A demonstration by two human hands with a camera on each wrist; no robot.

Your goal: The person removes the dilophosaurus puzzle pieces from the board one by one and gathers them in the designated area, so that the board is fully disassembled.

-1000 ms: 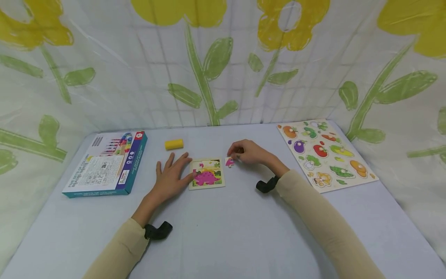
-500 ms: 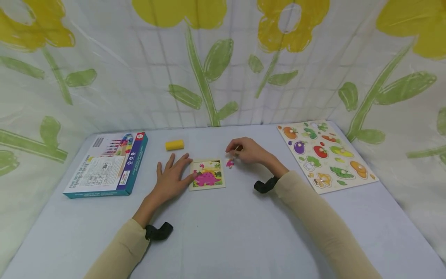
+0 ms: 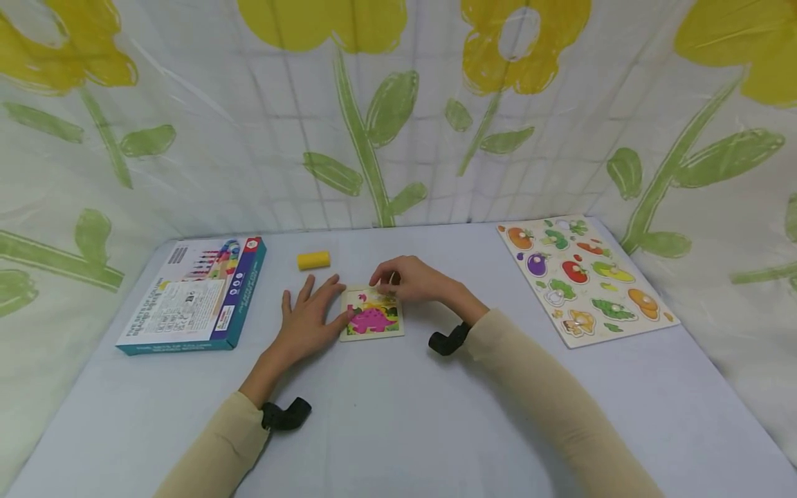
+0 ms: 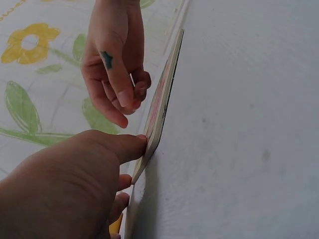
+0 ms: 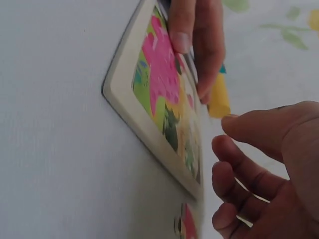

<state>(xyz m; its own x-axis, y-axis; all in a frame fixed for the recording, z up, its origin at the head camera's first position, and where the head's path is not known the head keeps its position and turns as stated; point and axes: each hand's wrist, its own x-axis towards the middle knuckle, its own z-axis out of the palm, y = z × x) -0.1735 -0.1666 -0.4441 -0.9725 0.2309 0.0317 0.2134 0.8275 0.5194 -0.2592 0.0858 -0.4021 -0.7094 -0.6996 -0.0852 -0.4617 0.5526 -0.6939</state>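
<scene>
A small square jigsaw puzzle [image 3: 375, 321] with a pink dinosaur in a pale frame lies on the table. My left hand [image 3: 309, 333] rests at its left side, thumb on the frame's edge and fingers spread. Over the puzzle's far right corner hovers my right hand [image 3: 414, 278], its fingers loosely bent with nothing seen between them. The right wrist view shows a gap between those fingertips and the puzzle [image 5: 162, 74]. One loose pink puzzle piece [image 5: 188, 222] lies just off the frame there; in the head view the right hand hides it.
A yellow cylinder [image 3: 313, 260] lies behind my left hand. To the left is a flat teal and white box [image 3: 187, 304]. A vegetable peg board [image 3: 613, 287] lies at the right. A flower-printed curtain [image 3: 249, 138] hangs along the table's back edge.
My right hand has moved left, from above the loose piece to above the puzzle's far right corner. That piece is left on the table. My left hand keeps its place.
</scene>
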